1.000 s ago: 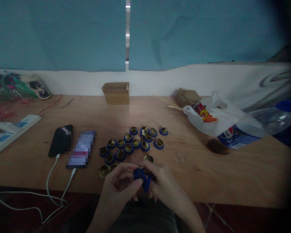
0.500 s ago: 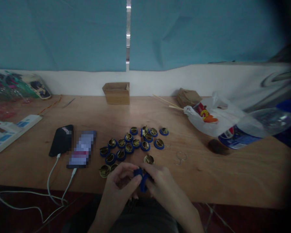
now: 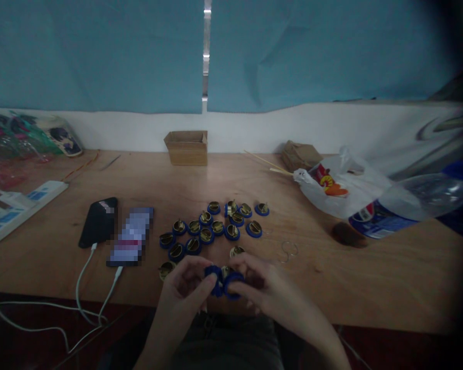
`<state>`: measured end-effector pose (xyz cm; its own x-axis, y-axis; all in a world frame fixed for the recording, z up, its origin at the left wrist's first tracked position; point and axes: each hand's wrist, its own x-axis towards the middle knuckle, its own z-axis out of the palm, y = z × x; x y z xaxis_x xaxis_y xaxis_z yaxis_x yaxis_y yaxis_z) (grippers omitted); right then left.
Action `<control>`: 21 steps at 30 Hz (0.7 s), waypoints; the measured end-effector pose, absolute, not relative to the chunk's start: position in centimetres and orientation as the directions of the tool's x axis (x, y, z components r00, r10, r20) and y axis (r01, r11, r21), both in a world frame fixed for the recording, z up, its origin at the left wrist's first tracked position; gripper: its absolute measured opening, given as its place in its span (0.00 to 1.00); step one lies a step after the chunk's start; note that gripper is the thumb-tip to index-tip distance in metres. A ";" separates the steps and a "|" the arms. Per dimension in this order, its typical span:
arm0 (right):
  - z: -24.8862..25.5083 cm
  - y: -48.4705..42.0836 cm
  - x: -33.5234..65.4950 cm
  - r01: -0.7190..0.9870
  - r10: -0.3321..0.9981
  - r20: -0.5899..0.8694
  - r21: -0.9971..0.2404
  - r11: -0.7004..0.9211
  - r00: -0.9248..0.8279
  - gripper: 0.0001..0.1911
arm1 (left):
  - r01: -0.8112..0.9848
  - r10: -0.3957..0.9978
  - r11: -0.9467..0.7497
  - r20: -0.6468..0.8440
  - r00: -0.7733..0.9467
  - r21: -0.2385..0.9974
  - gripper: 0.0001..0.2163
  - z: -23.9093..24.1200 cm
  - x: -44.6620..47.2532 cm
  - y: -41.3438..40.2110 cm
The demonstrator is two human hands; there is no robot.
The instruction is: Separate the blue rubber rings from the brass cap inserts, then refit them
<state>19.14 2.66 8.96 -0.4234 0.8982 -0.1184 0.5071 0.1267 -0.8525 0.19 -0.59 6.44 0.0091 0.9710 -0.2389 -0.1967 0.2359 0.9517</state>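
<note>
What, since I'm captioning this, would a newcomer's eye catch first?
Probably the cluster of blue-rimmed discs at centre, with blue pieces in the left hand and right hand just below. Then perhaps the bottle on the right, or the blue sheet behind.

Teal sheeting (image 3: 100,51) above white wall (image 3: 247,131), wooden table (image 3: 370,280), reddish floor (image 3: 19,347)

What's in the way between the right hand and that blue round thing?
Nothing that I can see: the right hand has its fingers right on the blue round piece. The left hand holds a ruffled blue piece beside it, and a gold disc lies beyond.
</note>
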 end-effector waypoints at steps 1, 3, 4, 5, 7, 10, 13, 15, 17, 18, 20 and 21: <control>9.1 2.7 19.4 0.468 0.879 -0.164 -0.881 0.074 -0.447 0.06 | -0.183 0.970 0.240 -0.241 0.019 0.953 0.12 6.4 0.1 -0.5; 9.2 2.7 19.8 0.363 0.827 -0.250 -0.930 -0.060 -0.503 0.06 | -0.159 0.969 0.245 -0.245 0.022 0.956 0.12 6.3 0.0 -0.4; 9.2 2.7 19.9 0.306 0.799 -0.281 -0.943 -0.129 -0.532 0.06 | -0.153 0.969 0.246 -0.246 0.020 0.957 0.12 6.3 -0.1 -0.4; 9.1 2.7 20.0 0.249 0.777 -0.298 -0.950 -0.186 -0.555 0.07 | -0.148 0.969 0.248 -0.248 0.024 0.957 0.12 6.3 -0.1 -0.4; 8.9 2.8 20.1 0.149 0.763 -0.289 -0.957 -0.249 -0.578 0.09 | -0.151 0.968 0.249 -0.246 0.043 0.957 0.11 6.3 -0.1 -0.4; 8.4 3.1 19.9 0.065 0.790 -0.260 -0.960 -0.271 -0.555 0.10 | -0.184 0.966 0.256 -0.244 0.083 0.949 0.12 6.3 0.0 -0.6; 7.9 3.2 19.4 0.028 0.814 -0.244 -0.962 -0.271 -0.527 0.11 | -0.236 0.962 0.272 -0.257 0.095 0.933 0.13 6.3 0.2 -0.6; 7.6 3.2 19.1 -0.006 0.826 -0.234 -0.961 -0.276 -0.513 0.13 | -0.260 0.959 0.282 -0.265 0.100 0.924 0.13 6.4 0.3 -0.7; 7.3 3.2 18.8 -0.040 0.837 -0.228 -0.958 -0.285 -0.497 0.14 | -0.268 0.959 0.281 -0.264 0.099 0.921 0.13 6.5 0.3 -0.7; 7.1 3.2 18.7 -0.056 0.844 -0.225 -0.956 -0.287 -0.487 0.14 | -0.264 0.961 0.277 -0.260 0.097 0.924 0.13 6.5 0.3 -0.7; 6.9 3.1 18.5 -0.086 0.860 -0.216 -0.954 -0.286 -0.462 0.15 | -0.244 0.963 0.268 -0.253 0.093 0.932 0.12 6.6 0.4 -0.8; 6.7 3.1 18.4 -0.103 0.869 -0.208 -0.954 -0.282 -0.448 0.15 | -0.238 0.963 0.269 -0.253 0.095 0.933 0.12 6.7 0.4 -0.8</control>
